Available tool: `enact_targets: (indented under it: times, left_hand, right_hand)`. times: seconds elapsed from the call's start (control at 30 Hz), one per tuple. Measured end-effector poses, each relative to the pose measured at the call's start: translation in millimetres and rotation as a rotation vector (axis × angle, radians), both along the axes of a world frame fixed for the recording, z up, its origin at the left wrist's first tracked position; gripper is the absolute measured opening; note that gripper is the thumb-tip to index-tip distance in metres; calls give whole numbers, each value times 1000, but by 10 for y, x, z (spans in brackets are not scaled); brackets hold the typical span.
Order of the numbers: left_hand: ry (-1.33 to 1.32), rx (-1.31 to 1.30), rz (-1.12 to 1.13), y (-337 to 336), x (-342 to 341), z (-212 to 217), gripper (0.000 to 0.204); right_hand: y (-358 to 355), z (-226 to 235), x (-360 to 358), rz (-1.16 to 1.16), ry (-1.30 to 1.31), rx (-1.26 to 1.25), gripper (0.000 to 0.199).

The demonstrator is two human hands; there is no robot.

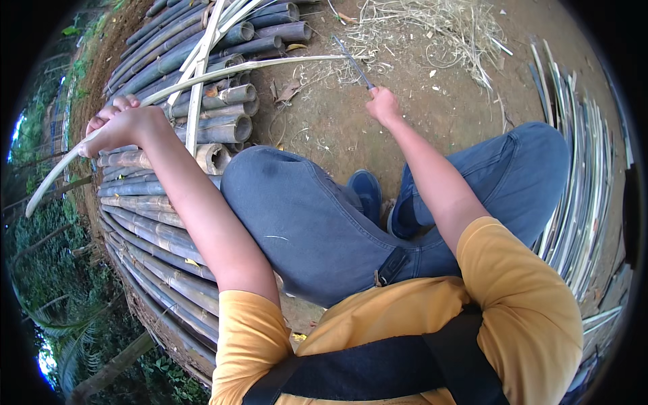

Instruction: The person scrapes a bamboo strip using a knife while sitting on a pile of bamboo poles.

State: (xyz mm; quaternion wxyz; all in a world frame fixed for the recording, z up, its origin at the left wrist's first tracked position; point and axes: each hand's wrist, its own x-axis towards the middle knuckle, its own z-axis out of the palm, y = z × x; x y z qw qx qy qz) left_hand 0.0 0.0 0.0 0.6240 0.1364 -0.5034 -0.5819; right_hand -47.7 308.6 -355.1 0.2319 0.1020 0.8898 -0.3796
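A long, pale bamboo strip (256, 65) runs from the left side across the bamboo pile to the middle of the ground. My left hand (121, 125) is closed around it near its left end, and a short length bends down past the hand. In front of my knees, my right hand (383, 106) grips the handle of a knife (352, 62) with a narrow dark blade pointing away from me. The strip's far end meets the blade; whether they touch or only overlap in view, I cannot tell.
Cut bamboo poles (158, 217) lie stacked along my left, with pale split strips (196, 101) across them. Curly shavings (439, 34) cover the ground ahead. A bundle of thin strips (574, 196) lies on my right. Green plants (61, 270) grow beyond the pile.
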Motion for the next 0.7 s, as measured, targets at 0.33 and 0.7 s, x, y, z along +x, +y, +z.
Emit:
enact_targets:
  times: [0.33,0.7]
  left_hand:
    - [9,17,51,74,-40,74,58]
    - [-6,-10,54,-10,-42,44,60]
  right_hand:
    - [-145,-73,174,6,233,-20,19]
    - [-54,-87,262,-26,151,-76,26]
